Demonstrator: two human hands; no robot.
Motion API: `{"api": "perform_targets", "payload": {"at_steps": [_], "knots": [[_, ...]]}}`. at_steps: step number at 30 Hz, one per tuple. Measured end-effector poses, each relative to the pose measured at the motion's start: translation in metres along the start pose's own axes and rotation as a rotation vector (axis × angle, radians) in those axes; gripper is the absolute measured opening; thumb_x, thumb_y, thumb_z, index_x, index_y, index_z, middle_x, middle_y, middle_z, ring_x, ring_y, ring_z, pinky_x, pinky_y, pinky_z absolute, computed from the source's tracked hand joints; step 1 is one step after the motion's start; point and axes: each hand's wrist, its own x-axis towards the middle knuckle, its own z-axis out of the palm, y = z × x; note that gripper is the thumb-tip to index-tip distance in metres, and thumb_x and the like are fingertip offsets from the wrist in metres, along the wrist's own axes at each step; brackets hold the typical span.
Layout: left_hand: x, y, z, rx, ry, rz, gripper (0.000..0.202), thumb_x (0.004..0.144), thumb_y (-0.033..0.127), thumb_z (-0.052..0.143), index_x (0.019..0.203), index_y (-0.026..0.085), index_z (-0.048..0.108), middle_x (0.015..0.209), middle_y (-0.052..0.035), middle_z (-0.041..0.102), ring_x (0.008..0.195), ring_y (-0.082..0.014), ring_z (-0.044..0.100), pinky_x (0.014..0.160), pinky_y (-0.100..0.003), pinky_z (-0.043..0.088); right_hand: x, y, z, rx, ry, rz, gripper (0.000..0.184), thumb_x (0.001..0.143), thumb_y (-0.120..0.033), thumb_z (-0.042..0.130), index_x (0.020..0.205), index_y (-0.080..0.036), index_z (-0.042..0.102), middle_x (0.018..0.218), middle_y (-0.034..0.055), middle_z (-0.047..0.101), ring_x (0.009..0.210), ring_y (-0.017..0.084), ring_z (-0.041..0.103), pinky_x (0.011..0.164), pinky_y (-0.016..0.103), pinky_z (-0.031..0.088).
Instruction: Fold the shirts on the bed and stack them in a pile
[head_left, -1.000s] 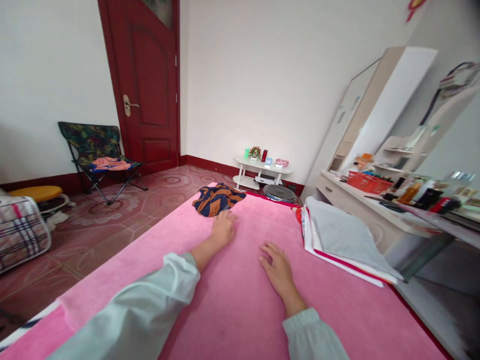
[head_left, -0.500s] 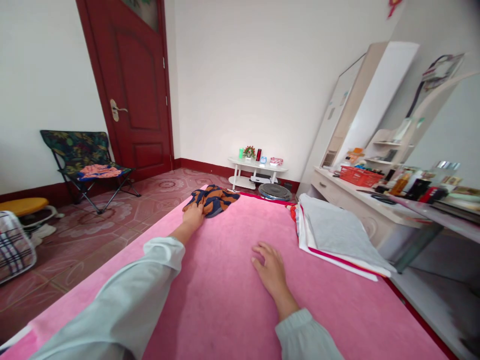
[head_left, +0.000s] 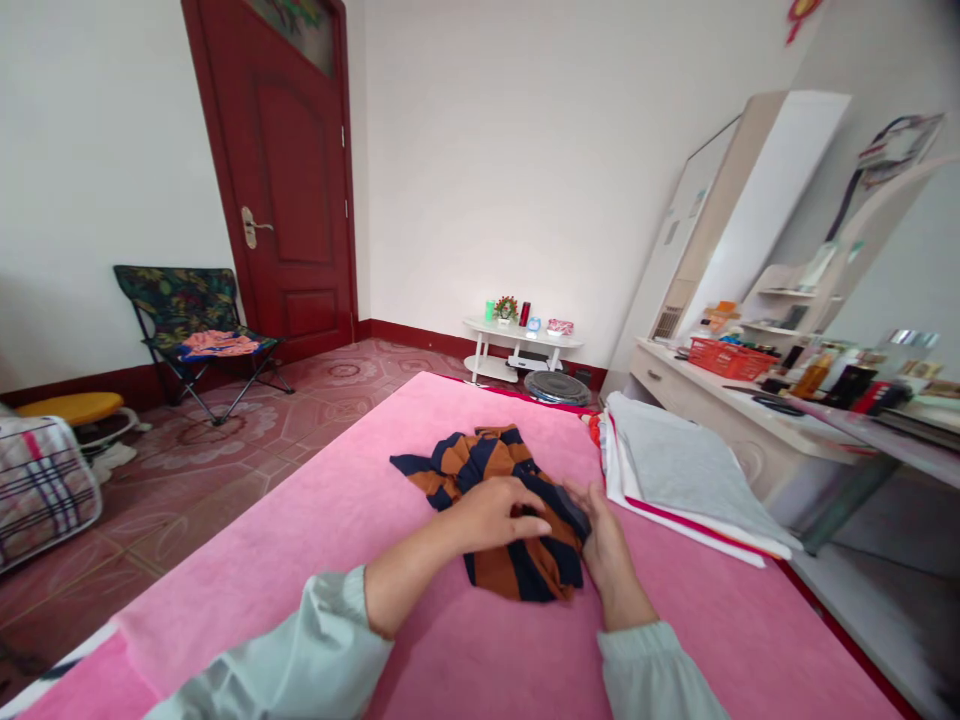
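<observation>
A crumpled striped garment in navy and orange-brown lies on the pink bedspread in front of me; it looks like a shirt. Over its middle is my left hand, fingers curved and thumb held apart from them, with no cloth visibly pinched. My right hand is at the garment's right edge, its fingers extended and seeming to touch the cloth. Part of the garment is hidden beneath the left hand and wrist.
Folded clothes, grey on top, are stacked on the bed's right side. Beyond stands a dresser with a red basket and bottles. A folding chair holds pink cloth by the door. A low white table stands against the wall.
The striped garment has come from the bed's far left edge to the middle, nearer me. My left hand has moved right and back with it; my right hand now meets its edge.
</observation>
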Motion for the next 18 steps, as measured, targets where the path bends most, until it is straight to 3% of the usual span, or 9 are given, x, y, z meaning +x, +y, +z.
{"api": "perform_targets", "payload": {"at_steps": [3, 6, 8, 11, 13, 15, 18], "knots": [[-0.011, -0.051, -0.007, 0.199, 0.244, -0.248, 0.035, 0.079, 0.035, 0.065, 0.112, 0.023, 0.066, 0.116, -0.0072, 0.061, 0.108, -0.0232, 0.054, 0.096, -0.033, 0.040, 0.008, 0.001, -0.008, -0.016, 0.029, 0.029, 0.041, 0.071, -0.054, 0.058, 0.085, -0.017, 0.069, 0.095, 0.0107, 0.073, 0.100, 0.029, 0.065, 0.088, 0.045, 0.052], [-0.025, -0.103, -0.018, 0.326, 0.354, -0.493, 0.044, 0.081, 0.041, 0.061, 0.120, 0.021, 0.061, 0.124, -0.0097, 0.056, 0.115, -0.0254, 0.050, 0.100, -0.036, 0.037, 0.009, -0.002, -0.006, -0.007, 0.080, -0.020, 0.034, 0.066, -0.046, 0.066, 0.084, -0.017, 0.070, 0.094, 0.0092, 0.073, 0.099, 0.028, 0.065, 0.092, 0.043, 0.049], [-0.034, -0.125, -0.024, 0.345, 0.387, -0.592, 0.041, 0.087, 0.041, 0.053, 0.120, 0.020, 0.061, 0.120, -0.0095, 0.059, 0.112, -0.0237, 0.052, 0.099, -0.034, 0.037, 0.004, -0.010, 0.004, -0.085, 0.102, -0.116, 0.033, 0.067, -0.045, 0.067, 0.086, -0.018, 0.070, 0.097, 0.0083, 0.072, 0.102, 0.026, 0.064, 0.095, 0.041, 0.046], [-0.040, -0.139, -0.028, 0.338, 0.385, -0.598, 0.031, 0.089, 0.035, 0.049, 0.111, 0.020, 0.066, 0.112, -0.0069, 0.065, 0.108, -0.0210, 0.054, 0.097, -0.031, 0.038, -0.011, -0.024, 0.027, -0.277, 0.070, -0.276, 0.032, 0.074, -0.046, 0.062, 0.090, -0.019, 0.070, 0.100, 0.0070, 0.071, 0.104, 0.024, 0.062, 0.095, 0.039, 0.045], [-0.039, -0.141, -0.027, 0.334, 0.388, -0.580, 0.028, 0.089, 0.033, 0.050, 0.107, 0.021, 0.068, 0.111, -0.0056, 0.066, 0.107, -0.0206, 0.055, 0.097, -0.031, 0.038, -0.023, -0.028, 0.044, -0.394, -0.050, -0.314, 0.033, 0.076, -0.046, 0.060, 0.093, -0.019, 0.069, 0.099, 0.0071, 0.071, 0.098, 0.023, 0.063, 0.090, 0.037, 0.047], [-0.038, -0.141, -0.025, 0.329, 0.400, -0.566, 0.027, 0.088, 0.032, 0.050, 0.106, 0.022, 0.068, 0.110, -0.0055, 0.066, 0.106, -0.0208, 0.056, 0.097, -0.032, 0.038, -0.034, -0.026, 0.059, -0.549, -0.192, -0.314, 0.040, 0.072, -0.045, 0.064, 0.103, -0.020, 0.066, 0.105, 0.0077, 0.069, 0.091, 0.022, 0.065, 0.084, 0.036, 0.050], [-0.038, -0.141, -0.023, 0.319, 0.424, -0.541, 0.027, 0.088, 0.032, 0.050, 0.105, 0.022, 0.069, 0.109, -0.0062, 0.067, 0.104, -0.0215, 0.057, 0.095, -0.033, 0.039, -0.046, -0.015, 0.073, -0.909, -0.301, -0.393, 0.064, 0.058, -0.040, 0.077, 0.118, -0.023, 0.061, 0.121, 0.0083, 0.061, 0.100, 0.026, 0.061, 0.088, 0.038, 0.047]]}}
